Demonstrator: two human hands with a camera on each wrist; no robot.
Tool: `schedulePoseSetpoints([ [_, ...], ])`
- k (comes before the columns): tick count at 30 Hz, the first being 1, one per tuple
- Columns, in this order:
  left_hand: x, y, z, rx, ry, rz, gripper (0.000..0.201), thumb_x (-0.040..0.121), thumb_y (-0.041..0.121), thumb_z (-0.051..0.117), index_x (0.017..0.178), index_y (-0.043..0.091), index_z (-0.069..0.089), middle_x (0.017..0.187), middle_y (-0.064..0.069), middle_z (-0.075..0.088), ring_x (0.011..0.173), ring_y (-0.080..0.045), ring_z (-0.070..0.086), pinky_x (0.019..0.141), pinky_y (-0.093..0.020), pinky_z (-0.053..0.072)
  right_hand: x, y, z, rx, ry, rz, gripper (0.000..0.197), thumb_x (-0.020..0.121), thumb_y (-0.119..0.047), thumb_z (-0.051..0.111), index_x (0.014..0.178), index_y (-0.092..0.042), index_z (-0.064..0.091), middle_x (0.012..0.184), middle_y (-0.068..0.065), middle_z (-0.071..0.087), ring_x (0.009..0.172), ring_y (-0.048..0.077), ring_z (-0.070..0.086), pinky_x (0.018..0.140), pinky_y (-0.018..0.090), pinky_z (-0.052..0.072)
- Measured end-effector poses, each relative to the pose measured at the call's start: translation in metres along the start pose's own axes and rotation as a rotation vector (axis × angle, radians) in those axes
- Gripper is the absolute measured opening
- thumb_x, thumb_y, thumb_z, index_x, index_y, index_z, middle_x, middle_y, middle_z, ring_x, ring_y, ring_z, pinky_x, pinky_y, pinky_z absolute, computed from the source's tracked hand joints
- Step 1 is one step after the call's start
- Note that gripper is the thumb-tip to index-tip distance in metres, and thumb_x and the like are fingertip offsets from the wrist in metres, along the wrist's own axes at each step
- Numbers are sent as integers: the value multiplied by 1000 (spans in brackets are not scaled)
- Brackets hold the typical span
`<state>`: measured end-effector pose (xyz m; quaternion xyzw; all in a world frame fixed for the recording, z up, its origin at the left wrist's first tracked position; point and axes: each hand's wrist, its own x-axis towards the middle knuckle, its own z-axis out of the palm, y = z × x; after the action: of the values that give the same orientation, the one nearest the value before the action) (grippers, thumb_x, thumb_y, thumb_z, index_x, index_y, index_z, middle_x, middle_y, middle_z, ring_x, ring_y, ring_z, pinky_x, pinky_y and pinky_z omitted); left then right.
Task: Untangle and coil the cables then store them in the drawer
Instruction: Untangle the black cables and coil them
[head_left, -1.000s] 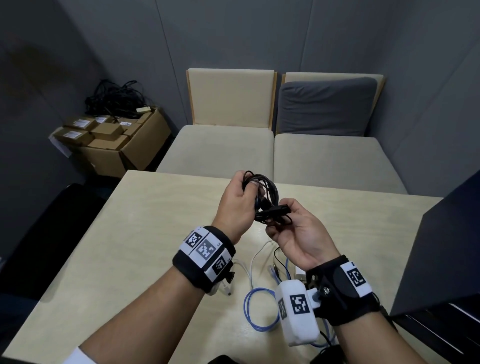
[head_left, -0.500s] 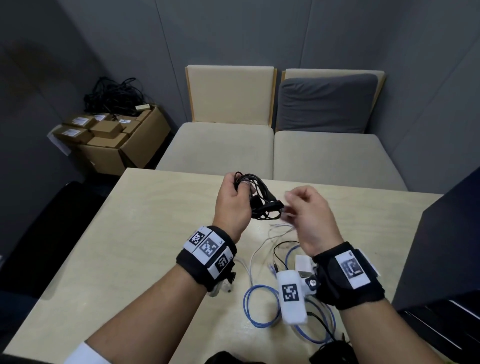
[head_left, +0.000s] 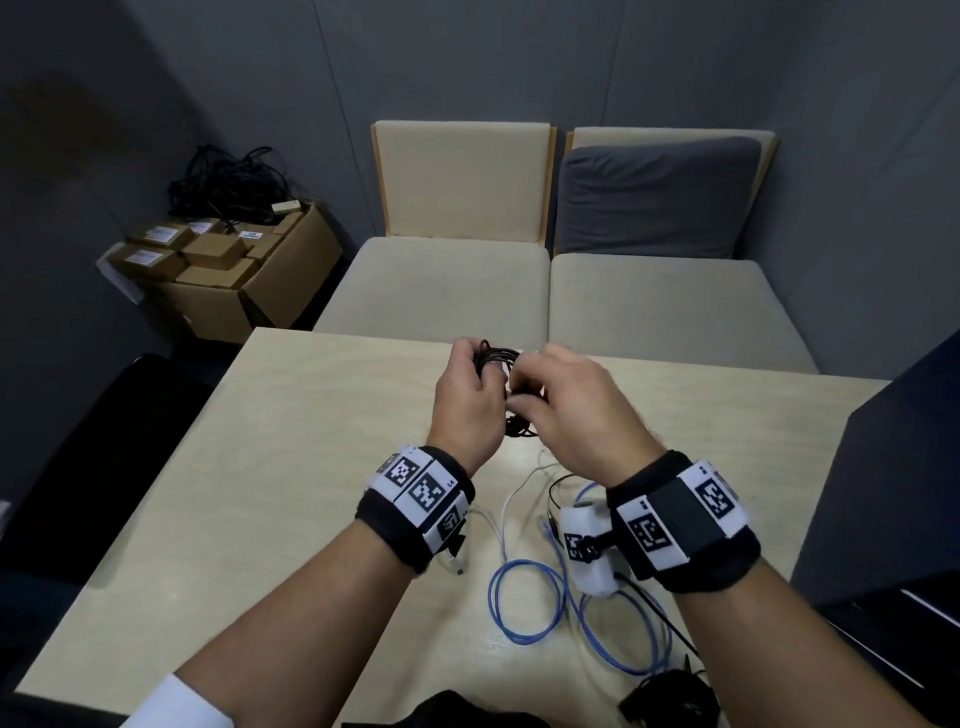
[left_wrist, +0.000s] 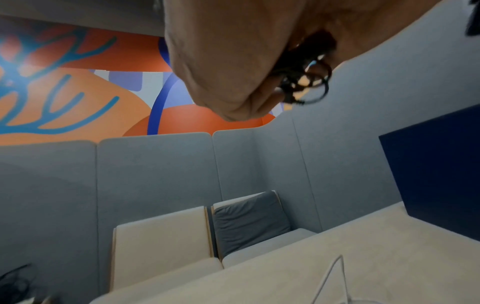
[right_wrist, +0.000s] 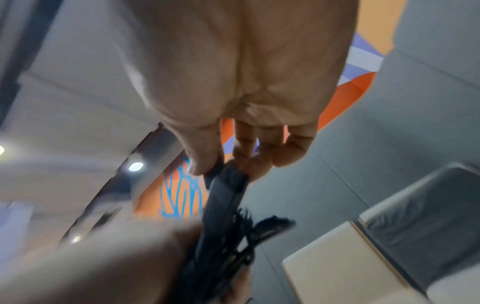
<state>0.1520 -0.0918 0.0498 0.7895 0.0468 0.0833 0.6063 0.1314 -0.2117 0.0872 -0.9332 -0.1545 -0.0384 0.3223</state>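
Since the earlier frame, my right hand (head_left: 574, 410) has turned palm-down and closed in against my left hand (head_left: 467, 405); both are now raised together above the far half of the table (head_left: 291, 467). Left hand: fingers curled round the black cable (head_left: 501, 356), a coiled bundle whose loops show above and below the fist. Right hand: thumb and fingers (right_wrist: 205, 162) pinch a dark part of the same bundle, seen in the right wrist view; that view is blurred, so I cannot tell whether it is a plug or a strap. Left wrist view: loops of the coil (left_wrist: 303, 82) hang from the fist.

On the table, near me: a blue cable (head_left: 524, 603) in loose loops, a white cable (head_left: 511, 499) running between the wrists, and a dark clump (head_left: 670, 696) at the near edge. Right of the table stands a dark cabinet (head_left: 893, 493). Beyond the table is a beige bench (head_left: 519, 280) with a grey cushion (head_left: 654, 197). Far left: cardboard boxes (head_left: 228, 270) topped with a heap of black cables (head_left: 228, 182).
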Motion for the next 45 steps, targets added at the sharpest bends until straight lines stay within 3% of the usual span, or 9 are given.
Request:
schedulePoseSetpoints([
  [3,0,-5,-5,-63,35,-57,13,98,10,39,89,18,44,71,3,54,56,-15,59,55,-33,52,1,7,-9,380,208,96,10,89,-12,62,82,-11,55,75,2,63,61,6,59,65,27,49],
  [9,2,6,-6,-473,75,-226,19,96,1,35,85,14,43,73,-2,50,47,-13,51,59,-32,46,-17,38,8,1342,382,475,24,97,7,38,86,-14,42,77,11,59,50,16,51,53,27,48],
  [15,-13,4,2,-607,25,-359,17,94,2,37,95,13,49,72,-2,51,45,-12,50,49,-22,43,-27,29,48,1227,204,630,31,98,4,35,79,-14,54,77,6,53,58,15,47,51,23,40],
  [20,-19,-6,-4,-618,112,-397,25,90,-2,34,93,12,54,75,-5,55,50,-14,50,56,-28,39,-34,23,57,515,224,474,24,90,-10,54,81,-32,59,96,-1,54,80,21,56,75,30,43],
  [24,-28,-15,-8,-600,113,-418,26,86,0,35,88,16,56,80,-4,56,68,-20,50,64,-34,41,-44,18,54,887,225,529,23,96,-2,44,99,-22,57,86,7,55,59,15,53,54,29,42],
  [28,-43,-20,-11,-655,59,-416,26,86,0,34,92,13,56,83,-5,56,73,-21,50,70,-38,44,-56,7,48,1074,214,513,10,100,-20,48,108,-16,54,94,10,57,61,20,58,53,28,48],
  [32,-56,-17,-21,-802,-113,-430,24,90,3,31,95,12,53,82,-7,54,68,-21,51,62,-31,45,-67,2,48,1168,202,533,32,92,-14,62,120,-12,47,86,9,61,62,20,58,52,27,47],
  [36,-63,-17,-37,-884,-314,-487,27,93,7,28,98,14,54,87,-7,58,72,-21,55,61,-29,44,-76,-2,56,1144,211,548,37,87,-2,66,116,-15,46,73,4,58,53,16,54,47,26,42],
  [45,-78,-51,-70,-524,-589,-557,30,94,3,47,120,16,54,91,-4,66,72,-16,62,60,-25,40,-113,-18,83,1219,318,620,33,88,10,56,112,-12,50,71,6,54,46,14,48,41,23,38],
])
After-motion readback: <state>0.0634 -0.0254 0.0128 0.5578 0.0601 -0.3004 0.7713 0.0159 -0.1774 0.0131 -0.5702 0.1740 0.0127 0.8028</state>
